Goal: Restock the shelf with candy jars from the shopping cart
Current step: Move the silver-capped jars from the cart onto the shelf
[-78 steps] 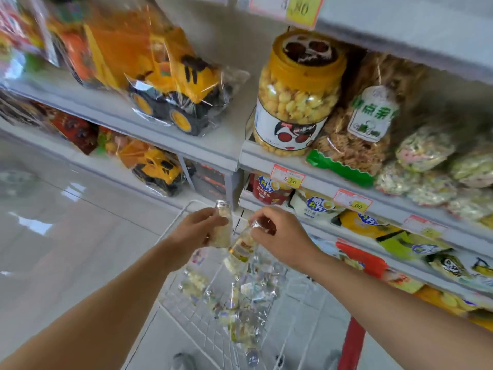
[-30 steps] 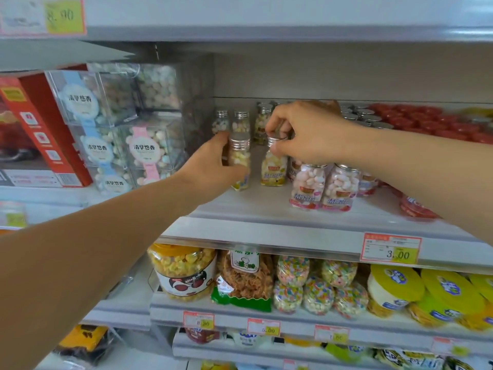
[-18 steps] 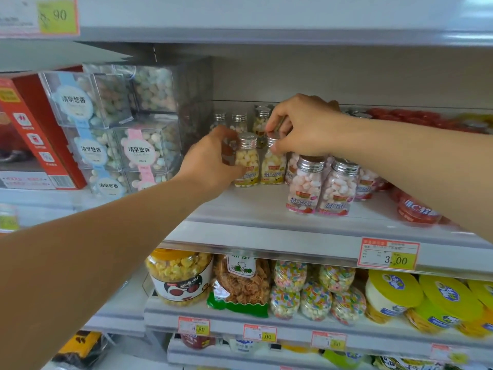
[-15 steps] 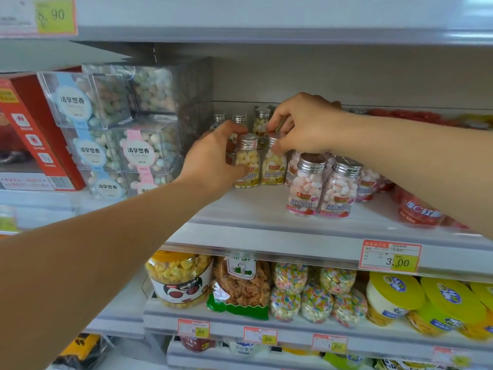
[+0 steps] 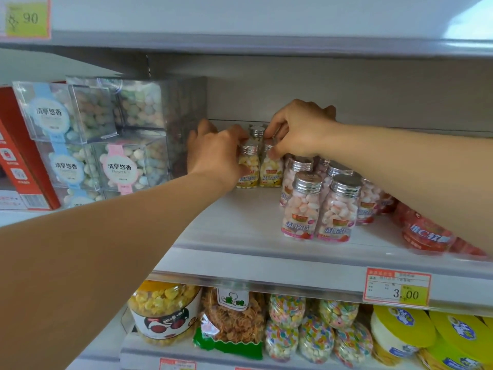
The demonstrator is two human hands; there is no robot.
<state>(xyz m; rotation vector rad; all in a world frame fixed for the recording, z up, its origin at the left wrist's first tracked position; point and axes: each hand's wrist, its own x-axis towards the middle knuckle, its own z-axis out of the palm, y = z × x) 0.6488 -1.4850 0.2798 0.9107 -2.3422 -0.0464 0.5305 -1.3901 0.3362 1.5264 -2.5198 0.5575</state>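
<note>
Two small yellow candy jars with silver caps stand side by side on the white shelf [image 5: 240,225], far back. My left hand [image 5: 216,153] wraps around the left yellow jar [image 5: 248,166] from its left side. My right hand [image 5: 298,129] comes from above and pinches the cap end of the right yellow jar [image 5: 270,170]. More silver-capped jars [image 5: 256,131] stand behind them, mostly hidden by my hands. A group of pink candy jars [image 5: 318,209] stands to the right, nearer the shelf's front.
Clear plastic candy boxes [image 5: 106,145] are stacked at the left, next to a red carton [image 5: 16,161]. Red flat packs [image 5: 426,233] lie at the right. A price tag [image 5: 397,287] hangs on the shelf edge. Snack tubs and bags fill the shelf below.
Both hands carried the two yellow jars from the cart up to the shelf, then pushed them further back. The view has closed in on the shelf.
</note>
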